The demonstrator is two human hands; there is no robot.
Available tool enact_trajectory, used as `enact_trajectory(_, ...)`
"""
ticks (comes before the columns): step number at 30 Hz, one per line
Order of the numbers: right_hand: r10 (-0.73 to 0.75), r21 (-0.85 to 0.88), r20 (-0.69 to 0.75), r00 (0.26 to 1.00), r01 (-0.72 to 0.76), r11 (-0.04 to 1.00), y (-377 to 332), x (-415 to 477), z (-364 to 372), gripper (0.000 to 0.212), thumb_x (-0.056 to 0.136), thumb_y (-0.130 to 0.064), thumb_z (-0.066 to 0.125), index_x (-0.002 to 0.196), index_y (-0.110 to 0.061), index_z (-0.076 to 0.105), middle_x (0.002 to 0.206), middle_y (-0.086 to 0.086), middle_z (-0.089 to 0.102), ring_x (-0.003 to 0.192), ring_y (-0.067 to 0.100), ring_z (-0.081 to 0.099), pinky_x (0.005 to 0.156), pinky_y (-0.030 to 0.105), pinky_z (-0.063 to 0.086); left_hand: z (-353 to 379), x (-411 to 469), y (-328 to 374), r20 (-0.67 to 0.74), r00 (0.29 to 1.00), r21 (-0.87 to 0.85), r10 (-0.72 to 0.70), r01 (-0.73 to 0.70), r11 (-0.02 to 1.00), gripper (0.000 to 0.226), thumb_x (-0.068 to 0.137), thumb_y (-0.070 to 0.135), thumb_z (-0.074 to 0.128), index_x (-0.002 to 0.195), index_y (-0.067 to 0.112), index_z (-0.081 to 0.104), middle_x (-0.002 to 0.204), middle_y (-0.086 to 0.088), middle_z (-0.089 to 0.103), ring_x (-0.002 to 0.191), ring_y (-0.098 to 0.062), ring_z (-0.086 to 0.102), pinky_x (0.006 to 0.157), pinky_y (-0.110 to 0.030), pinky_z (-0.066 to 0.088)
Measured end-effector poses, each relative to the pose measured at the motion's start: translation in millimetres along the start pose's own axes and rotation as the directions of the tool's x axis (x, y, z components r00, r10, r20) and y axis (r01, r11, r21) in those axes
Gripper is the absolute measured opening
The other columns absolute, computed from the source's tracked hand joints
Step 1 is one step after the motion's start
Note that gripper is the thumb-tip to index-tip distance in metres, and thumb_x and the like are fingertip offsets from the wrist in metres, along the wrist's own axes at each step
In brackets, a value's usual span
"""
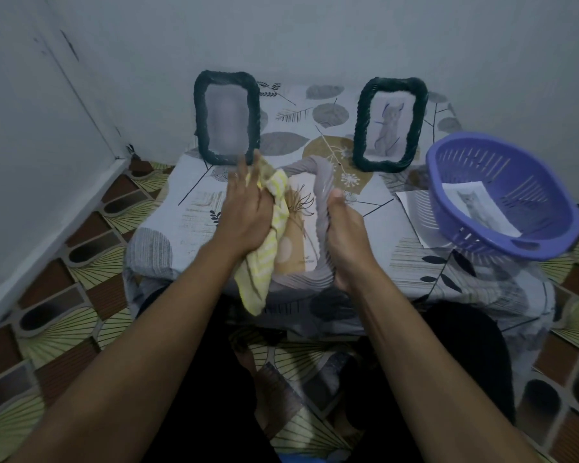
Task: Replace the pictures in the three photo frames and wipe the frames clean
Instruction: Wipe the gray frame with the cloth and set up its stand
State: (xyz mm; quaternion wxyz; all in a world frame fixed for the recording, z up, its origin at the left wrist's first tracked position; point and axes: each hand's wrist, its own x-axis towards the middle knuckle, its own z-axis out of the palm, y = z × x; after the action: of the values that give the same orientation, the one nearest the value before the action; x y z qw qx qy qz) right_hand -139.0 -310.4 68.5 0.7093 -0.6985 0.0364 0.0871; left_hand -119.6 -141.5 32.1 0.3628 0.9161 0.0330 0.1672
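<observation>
- Head view, left hand: grasps a bunched cloth and presses it against the held frame. The cloth's tail hangs below the wrist.
- Right hand: clenched round the right edge of the held frame, thumb on the front. This frame is tilted above the near part of the table, between both hands, and is motion-blurred.
- Risk, slip: wiping pressure from the left acts against a one-sided grip. If the push exceeds the grip, the frame can twist out and drop onto the table or the floor.
- Risk, snag: the hanging tail can catch a lower corner of the held frame and drag it off line.
- Risk, knock-over: the left fingertips lie near the lower rim of the left frame, which stands upright at the wall. A long forward stroke can topple it.
- Risk, basket: the basket sits tilted at the right table edge and appears to overhang it. A swing of the right forearm can push it off, together with the print inside it and the sheet partly under it.
- Count, frames: three. One is held; the left frame and the right frame stand at the back, well apart.
- Count, papers: two loose, the print and the sheet. The right frame shows a cat-like drawing; the left frame's content is too blurred to tell.
- Count, other items: one cloth, one basket, two hands.
</observation>
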Motion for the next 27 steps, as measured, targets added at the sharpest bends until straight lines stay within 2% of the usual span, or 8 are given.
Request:
enact_trajectory(2,-0.015,-0.004,0.004,1.000,0.015,1.000,0.8,-4.4,4.3,0.055,0.106,-0.046,0.034,0.102,0.002,0.062,0.086,0.014,0.064,0.077,0.020,0.063,0.073,0.033,0.048,-7.0,9.4,8.3,-0.052,0.995,-0.062,-0.089,0.085,0.994,0.059,0.103,0.034,0.024,0.159,0.016,0.016,0.166,-0.017,0.004,0.152,-0.035,0.010,0.124,-0.048,0.010)
enact_trajectory(4,-0.029,0.005,-0.037,0.999,0.029,1.000,-1.4,-3.3,5.9,0.059,0.106,-0.044,0.034,0.115,0.009,0.057,0.111,0.024,0.066,0.085,0.023,0.068,0.075,0.032,0.049,-5.8,7.2,16.1,-0.054,0.984,-0.132,-0.171,0.163,0.978,0.049,0.106,0.034,0.026,0.149,0.013,0.037,0.156,-0.016,0.035,0.141,-0.033,0.037,0.111,-0.039,0.031)
enact_trajectory(6,-0.043,0.010,-0.044,0.998,0.044,0.999,-2.3,1.8,5.4,0.058,0.106,-0.046,0.035,0.114,0.007,0.059,0.085,0.005,0.059,0.084,0.023,0.066,0.078,0.036,0.050,-0.3,-3.6,23.4,-0.024,0.972,-0.225,-0.233,0.222,0.949,0.038,0.108,0.029,0.029,0.136,0.013,0.048,0.136,-0.011,0.055,0.126,-0.029,0.050,0.091,-0.029,0.035)
enact_trajectory(9,-0.040,0.041,-0.101,0.994,0.044,0.998,-6.1,8.8,0.1,0.055,0.105,-0.047,0.036,0.097,-0.001,0.064,0.080,0.006,0.057,0.075,0.018,0.055,0.073,0.035,0.045,10.5,-24.5,30.9,0.021,0.977,-0.302,-0.213,0.209,0.930,0.043,0.108,0.028,0.031,0.149,0.018,0.037,0.144,-0.006,0.051,0.131,-0.022,0.046,0.096,-0.022,0.030)
enact_trajectory(12,-0.029,0.112,-0.163,0.986,0.048,0.993,-12.0,18.5,-10.7,0.048,0.105,-0.045,0.037,0.097,-0.008,0.066,0.091,0.010,0.069,0.079,0.022,0.066,0.070,0.029,0.048,25.4,-47.7,28.6,0.072,0.988,-0.342,-0.139,0.156,0.927,0.055,0.102,0.037,0.032,0.153,0.017,0.030,0.146,0.000,0.048,0.134,-0.018,0.044,0.104,-0.016,0.029)
enact_trajectory(16,-0.009,0.140,-0.150,0.989,0.030,0.990,-10.1,20.3,-15.6,0.052,0.106,-0.046,0.037,0.104,0.000,0.062,0.082,0.008,0.054,0.073,0.016,0.052,0.067,0.028,0.043,33.3,-56.8,15.8,0.116,0.990,-0.323,-0.078,0.112,0.940,0.069,0.097,0.047,0.027,0.158,0.016,0.017,0.158,-0.005,0.036,0.144,-0.018,0.034,0.120,-0.038,0.026)
enact_trajectory(22,-0.065,0.000,-0.030,0.997,0.065,0.998,6.8,14.6,-5.8,0.051,0.099,-0.057,0.038,0.071,-0.017,0.050,0.059,-0.001,0.043,0.061,0.017,0.044,0.065,0.037,0.035,9.6,-19.1,17.1,-0.020,0.989,-0.264,-0.149,0.139,0.954,0.046,0.109,0.031,0.027,0.153,0.019,0.033,0.146,0.004,0.045,0.131,-0.007,0.040,0.106,-0.021,0.027)
enact_trajectory(27,0.007,0.011,0.047,0.999,-0.007,1.000,15.3,12.0,-5.0,0.044,0.105,-0.046,0.037,0.099,-0.013,0.066,0.067,-0.012,0.064,0.068,0.008,0.059,0.068,0.028,0.048,-1.3,7.1,25.0,-0.031,0.998,-0.037,-0.052,0.051,0.998,0.049,0.101,0.040,0.024,0.126,0.010,0.053,0.129,-0.015,0.055,0.116,-0.033,0.051,0.098,-0.041,0.040)
